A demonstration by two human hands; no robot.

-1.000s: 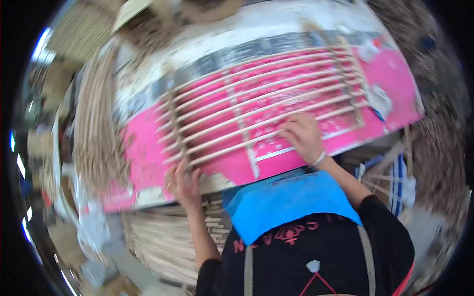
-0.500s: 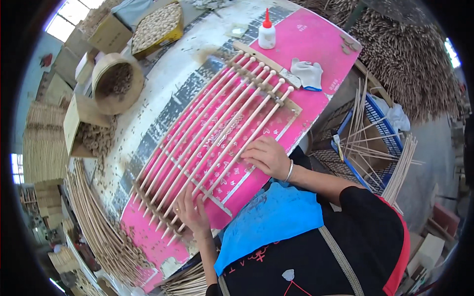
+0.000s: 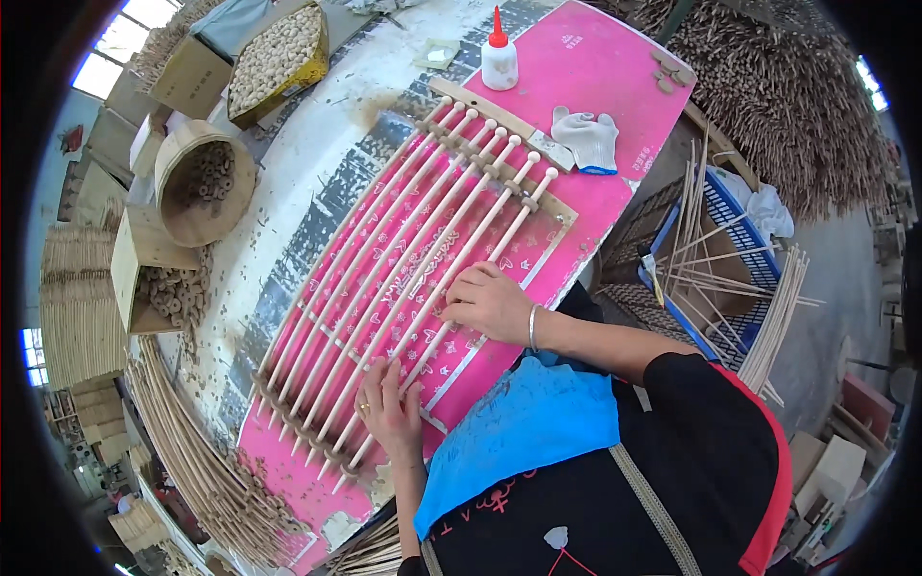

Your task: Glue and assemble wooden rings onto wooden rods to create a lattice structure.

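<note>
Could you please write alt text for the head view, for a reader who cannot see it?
Both hands, left and right, press flat on a row of long, pale wooden dowels laid side by side across a pink work board. A white glue bottle with a red tip and a white cloth glove lie at the board's far end.

A long workbench (image 3: 317,182) runs from near left to far right. A pink sheet (image 3: 615,77) covers its near side; the far side is bare and dusty white. On the pink sheet lies a row of thin wooden rods (image 3: 403,278), side by side, crossed by short wooden strips. At the far right end stand a glue bottle (image 3: 498,55) and, just beside the rods, a white glove (image 3: 588,139). On the bare far side stand a round basket (image 3: 197,178) and boxes (image 3: 274,58) of small wooden rings.
</note>
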